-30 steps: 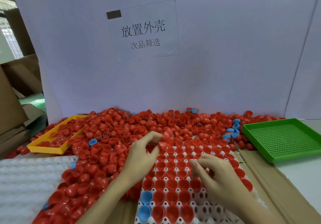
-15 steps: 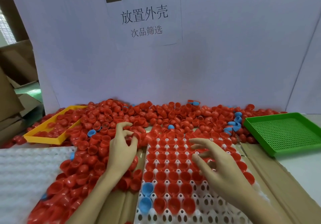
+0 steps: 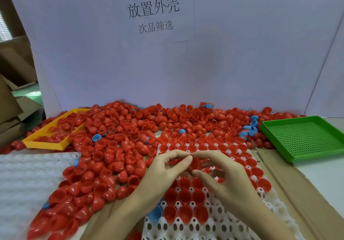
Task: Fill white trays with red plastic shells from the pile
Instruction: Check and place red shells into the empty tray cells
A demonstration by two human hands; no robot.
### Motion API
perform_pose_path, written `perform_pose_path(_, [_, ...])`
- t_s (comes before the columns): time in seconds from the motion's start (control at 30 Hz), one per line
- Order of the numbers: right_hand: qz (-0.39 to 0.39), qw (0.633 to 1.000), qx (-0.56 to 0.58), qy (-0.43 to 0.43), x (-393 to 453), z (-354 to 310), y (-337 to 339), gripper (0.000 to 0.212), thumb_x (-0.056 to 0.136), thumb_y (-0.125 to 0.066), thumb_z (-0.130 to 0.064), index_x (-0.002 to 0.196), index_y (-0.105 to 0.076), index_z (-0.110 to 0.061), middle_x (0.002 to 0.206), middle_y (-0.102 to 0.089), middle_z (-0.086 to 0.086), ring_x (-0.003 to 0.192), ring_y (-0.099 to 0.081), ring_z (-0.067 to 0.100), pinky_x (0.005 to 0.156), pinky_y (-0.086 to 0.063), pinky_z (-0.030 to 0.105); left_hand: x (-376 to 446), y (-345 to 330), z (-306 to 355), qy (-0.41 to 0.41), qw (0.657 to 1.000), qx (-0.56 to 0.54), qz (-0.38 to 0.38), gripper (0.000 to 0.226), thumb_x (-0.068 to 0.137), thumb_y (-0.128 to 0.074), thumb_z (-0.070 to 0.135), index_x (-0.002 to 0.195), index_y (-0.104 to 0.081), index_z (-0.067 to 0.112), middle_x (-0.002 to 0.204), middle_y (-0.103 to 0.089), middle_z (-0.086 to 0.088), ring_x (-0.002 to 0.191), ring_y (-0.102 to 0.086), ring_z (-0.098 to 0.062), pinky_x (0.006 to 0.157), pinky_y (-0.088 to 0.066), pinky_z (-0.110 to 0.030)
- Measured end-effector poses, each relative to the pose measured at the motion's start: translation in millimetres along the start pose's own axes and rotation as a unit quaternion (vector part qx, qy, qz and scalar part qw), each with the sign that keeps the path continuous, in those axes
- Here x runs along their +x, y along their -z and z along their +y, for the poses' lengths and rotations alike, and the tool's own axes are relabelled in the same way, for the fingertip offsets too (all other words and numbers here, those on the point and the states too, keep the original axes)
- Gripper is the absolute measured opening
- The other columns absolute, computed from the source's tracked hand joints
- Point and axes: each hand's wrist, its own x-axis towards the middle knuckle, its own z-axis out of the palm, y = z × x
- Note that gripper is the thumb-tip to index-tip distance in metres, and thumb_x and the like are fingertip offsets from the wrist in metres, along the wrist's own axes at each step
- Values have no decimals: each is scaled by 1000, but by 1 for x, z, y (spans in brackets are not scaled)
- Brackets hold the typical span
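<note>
A white tray point(image 3: 188, 227) with round pockets lies in front of me, its far rows filled with red shells. The big pile of red shells point(image 3: 119, 137) spreads behind it and to its left. Both hands meet over the tray's middle at one red shell point(image 3: 195, 163). My left hand point(image 3: 165, 171) pinches its left side with thumb and index finger. My right hand point(image 3: 230, 178) curls its index finger over the shell and its thumb under it.
A yellow tray point(image 3: 46, 144) sits half buried in shells at the back left, and a green perforated tray point(image 3: 305, 137) at the right. A white textured sheet point(image 3: 28, 184) lies at the left. Some blue shells point(image 3: 155, 214) are mixed in. Cardboard point(image 3: 301, 198) lies under the tray, a white board behind.
My left hand left the pile and came right over the tray with a shell. My right hand moved in to meet it at that shell.
</note>
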Motion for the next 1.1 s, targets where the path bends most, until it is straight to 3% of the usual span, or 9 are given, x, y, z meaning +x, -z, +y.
perform_pose_path(0.13, [31,999,-8,-9,1,2,3,39,93,-77,-17,122,-68,-41,119,-69,-24,110,-68,2,80,-57,16,-2,8,1,-39,999,6,-9,40,95,-77,17,131,-64,27,124,-71,-1,116,-71,-24,103,-54,-30])
perform_pose_path(0.27, [35,999,-8,-7,0,3,5,38,93,-76,-19,124,-67,-41,121,-68,-26,112,-67,-1,81,-54,12,-2,7,-2,-89,995,43,-5,34,94,-76,6,124,-67,21,125,-70,2,123,-67,-19,102,-52,-23])
perform_pose_path(0.4, [32,999,16,-9,0,3,4,38,94,-75,-26,127,-65,-43,120,-69,-21,114,-66,4,80,-55,14,-2,8,-2,-78,996,48,3,28,98,-72,13,122,-70,27,125,-72,5,121,-68,-16,103,-53,-24])
perform_pose_path(0.5, [9,999,37,-5,0,1,5,38,96,-73,-27,128,-64,-43,121,-69,-16,112,-68,10,79,-58,19,-2,8,1,-48,998,32,14,21,105,-61,28,122,-72,23,113,-77,-3,105,-76,-22,96,-58,-29])
perform_pose_path(0.67, [-8,998,62,-28,2,3,4,19,94,-75,-29,112,-69,-32,106,-72,-7,100,-71,19,75,-61,35,-1,5,-1,-26,999,48,6,31,108,-52,34,118,-74,17,99,-79,-8,87,-77,-24,83,-61,-30])
perform_pose_path(0.8, [-37,995,77,-42,1,5,10,14,91,-75,-38,103,-72,-30,110,-65,-9,101,-68,19,78,-60,32,0,1,-7,-39,995,81,43,29,104,-55,40,126,-70,28,107,-77,4,91,-76,-18,83,-62,-32])
perform_pose_path(0.97, [-126,990,-41,-44,0,8,34,21,92,-71,-49,95,-64,-30,104,-57,-9,86,-59,21,76,-52,28,3,14,-6,-62,991,98,71,24,102,-56,37,107,-74,23,99,-76,5,91,-74,-16,79,-60,-26])
perform_pose_path(1.1, [-160,983,-85,-43,-2,6,40,27,90,-59,-53,81,-59,-27,92,-52,-7,83,-53,18,74,-45,24,8,31,-14,-105,955,243,134,13,104,-61,24,100,-74,28,99,-72,14,99,-68,-9,84,-55,-20])
